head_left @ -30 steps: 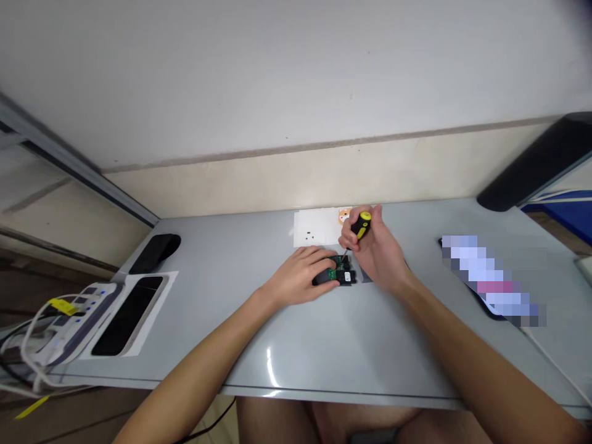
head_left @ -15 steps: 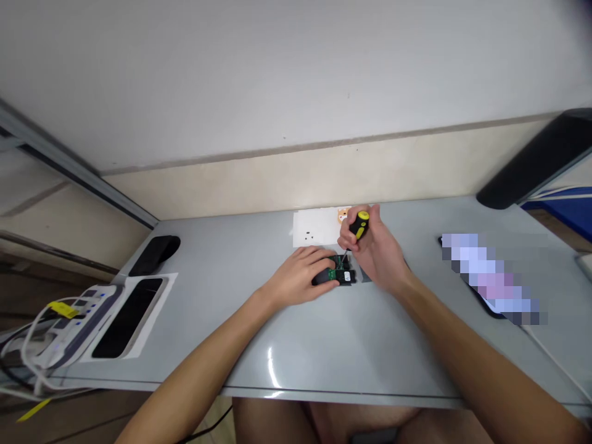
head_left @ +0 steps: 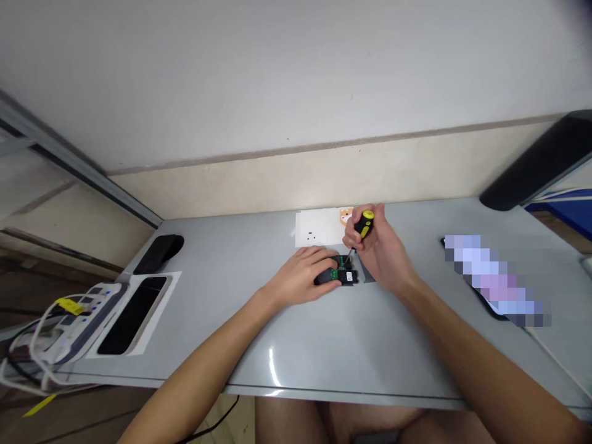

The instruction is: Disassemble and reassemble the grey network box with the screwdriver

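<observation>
An opened black computer mouse (head_left: 349, 277) lies on the grey desk, its green circuit board showing. My left hand (head_left: 305, 274) grips it from the left, thumb along the near side and fingers over the far side, hiding much of its rounded back. Wrapped in the fingers of my right hand (head_left: 382, 253) is a screwdriver (head_left: 367, 224) with a black and yellow handle. Its thin shaft slants down to the left, and the tip reaches the circuit board. Whether it sits in a screw is too small to tell.
White paper (head_left: 319, 227) with small dark parts lies behind the mouse. At left are a dark phone (head_left: 134, 314) on paper, a power strip (head_left: 87, 320) with cables and a black object (head_left: 160, 253). A phone with a blurred screen (head_left: 490, 274) and cable lies right; a black cylinder (head_left: 531, 166) leans behind.
The whole view has shifted slightly. My left hand still grips the mouse, and my right hand keeps the screwdriver tip at the board with almost the same tilt.
</observation>
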The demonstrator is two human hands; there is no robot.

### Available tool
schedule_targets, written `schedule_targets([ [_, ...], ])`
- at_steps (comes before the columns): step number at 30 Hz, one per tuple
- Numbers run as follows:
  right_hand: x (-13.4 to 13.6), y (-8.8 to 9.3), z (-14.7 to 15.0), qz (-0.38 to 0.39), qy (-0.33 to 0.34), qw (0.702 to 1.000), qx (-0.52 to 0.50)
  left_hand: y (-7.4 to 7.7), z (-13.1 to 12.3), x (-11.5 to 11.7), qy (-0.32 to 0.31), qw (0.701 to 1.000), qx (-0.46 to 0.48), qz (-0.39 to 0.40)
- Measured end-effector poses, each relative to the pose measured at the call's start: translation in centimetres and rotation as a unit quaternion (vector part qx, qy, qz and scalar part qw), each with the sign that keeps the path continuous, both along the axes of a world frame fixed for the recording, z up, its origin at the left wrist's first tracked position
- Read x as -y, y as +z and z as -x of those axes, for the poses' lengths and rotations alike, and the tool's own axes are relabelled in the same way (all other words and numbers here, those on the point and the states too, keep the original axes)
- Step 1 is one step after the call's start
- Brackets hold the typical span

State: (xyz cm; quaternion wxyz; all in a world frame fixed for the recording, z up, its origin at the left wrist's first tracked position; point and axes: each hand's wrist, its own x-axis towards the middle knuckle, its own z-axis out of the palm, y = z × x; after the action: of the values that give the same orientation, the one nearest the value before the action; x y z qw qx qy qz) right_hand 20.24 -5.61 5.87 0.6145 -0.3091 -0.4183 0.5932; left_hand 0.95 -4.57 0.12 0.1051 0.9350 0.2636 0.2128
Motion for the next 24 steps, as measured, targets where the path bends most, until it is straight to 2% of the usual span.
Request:
schedule_targets([
  [9, -0.22, -0.55, 0.18, 0.004, 0.007, 1.0, 0.002, -0.03, -0.02, -0.02, 0.005, 1.0, -0.009, 0.005],
  [24, 0.03, -0.45, 0.22, -0.002, -0.012, 1.0, -0.001, 0.25, -0.22, 0.25, 0.008, 1.0, -0.001, 0.014],
])
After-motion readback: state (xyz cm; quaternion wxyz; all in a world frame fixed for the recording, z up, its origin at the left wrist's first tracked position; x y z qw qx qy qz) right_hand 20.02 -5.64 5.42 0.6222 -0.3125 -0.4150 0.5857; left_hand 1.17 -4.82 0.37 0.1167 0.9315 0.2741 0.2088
